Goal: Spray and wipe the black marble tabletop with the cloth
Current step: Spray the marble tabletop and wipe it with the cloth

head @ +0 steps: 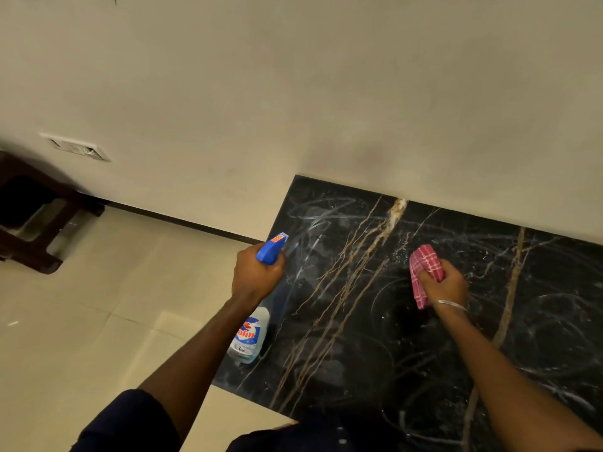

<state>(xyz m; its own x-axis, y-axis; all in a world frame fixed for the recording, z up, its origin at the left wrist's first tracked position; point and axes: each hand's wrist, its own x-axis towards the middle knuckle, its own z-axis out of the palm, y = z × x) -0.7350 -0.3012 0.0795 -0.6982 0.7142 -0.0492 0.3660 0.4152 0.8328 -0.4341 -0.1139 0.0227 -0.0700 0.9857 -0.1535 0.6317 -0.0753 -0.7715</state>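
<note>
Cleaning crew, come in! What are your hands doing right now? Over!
Left hand grips spray bottle, nozzle toward black marble tabletop. Right hand holds bunched pink cloth. White streaks in the wiping path.

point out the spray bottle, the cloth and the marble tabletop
spray bottle [248, 336]: head view, on its label
pink cloth [425, 259]: head view, on the bunched upper part
black marble tabletop [375, 337]: head view, on bare surface
</note>
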